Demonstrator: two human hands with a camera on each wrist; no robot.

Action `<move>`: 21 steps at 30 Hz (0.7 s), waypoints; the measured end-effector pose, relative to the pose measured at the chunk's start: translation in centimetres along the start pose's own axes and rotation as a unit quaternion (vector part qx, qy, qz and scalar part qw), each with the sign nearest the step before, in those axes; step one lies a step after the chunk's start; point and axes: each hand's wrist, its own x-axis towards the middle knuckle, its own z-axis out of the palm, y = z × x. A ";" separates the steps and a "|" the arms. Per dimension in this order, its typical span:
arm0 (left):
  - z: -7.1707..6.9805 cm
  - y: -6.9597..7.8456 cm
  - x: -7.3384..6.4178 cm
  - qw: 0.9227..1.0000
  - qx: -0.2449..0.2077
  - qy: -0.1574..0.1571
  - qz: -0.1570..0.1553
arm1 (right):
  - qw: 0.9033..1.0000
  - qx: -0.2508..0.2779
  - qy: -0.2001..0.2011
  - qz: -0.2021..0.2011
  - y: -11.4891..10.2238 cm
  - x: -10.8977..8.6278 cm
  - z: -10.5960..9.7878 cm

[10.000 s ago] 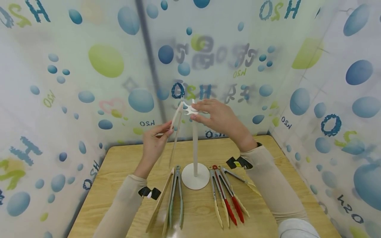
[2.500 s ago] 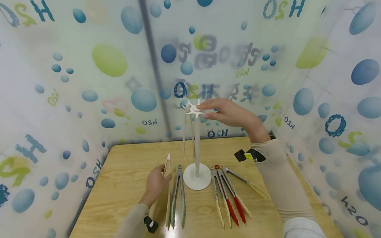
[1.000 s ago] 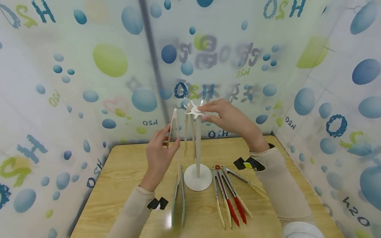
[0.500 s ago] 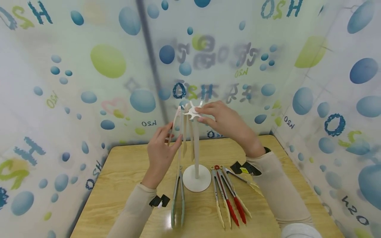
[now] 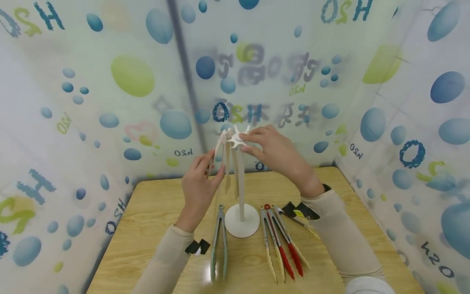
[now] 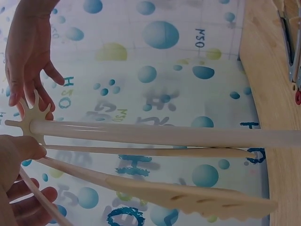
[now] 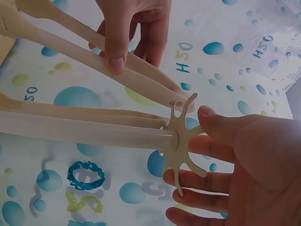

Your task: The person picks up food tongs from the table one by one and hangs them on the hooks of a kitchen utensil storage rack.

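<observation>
My left hand (image 5: 198, 183) pinches beige-pink tongs (image 7: 84, 54) between thumb and fingers, partway along their arms. The joined end of these tongs, with its small hole, is right at a hook of the white stand's star-shaped top (image 7: 179, 141). Another pair of beige tongs (image 5: 227, 173) hangs from the stand beside its pole (image 5: 241, 183). Over the star top, my right hand (image 5: 275, 153) rests with fairly straight, spread fingers touching the hub and hooks. In the right wrist view, my right thumb (image 7: 221, 125) lies beside one hook.
The stand's round base (image 5: 242, 221) is on the wooden table (image 5: 161, 212). Left of it lie green-tipped tongs (image 5: 219, 241). To the right are several metal tongs, including red-tipped tongs (image 5: 284, 245) and cream-tipped tongs (image 5: 269, 245). Patterned walls (image 5: 139, 122) enclose the table.
My left hand has lifted the second beige tongs from the table up to the star top. The first pair, held in my left hand earlier, now hangs on the stand. My right hand stays on top.
</observation>
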 end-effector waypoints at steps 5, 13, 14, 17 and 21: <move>0.1 -0.1 -0.1 1.000 -0.006 0.009 0.005 | 1.000 -0.011 0.002 0.001 -0.4 0.0 0.0; 0.6 -0.1 -0.2 1.000 -0.013 0.001 0.011 | 1.000 -0.027 0.003 0.014 -1.1 -0.1 0.1; 0.6 -0.1 -0.2 1.000 -0.015 0.000 0.011 | 0.999 -0.028 0.005 0.015 -1.1 -0.1 0.1; 0.7 0.0 -0.3 1.000 -0.020 -0.006 0.007 | 0.999 -0.029 0.010 0.018 -1.2 -0.2 0.3; 1.0 0.0 -0.5 1.000 -0.025 -0.010 0.001 | 0.999 -0.031 0.022 0.016 -1.3 -0.3 0.5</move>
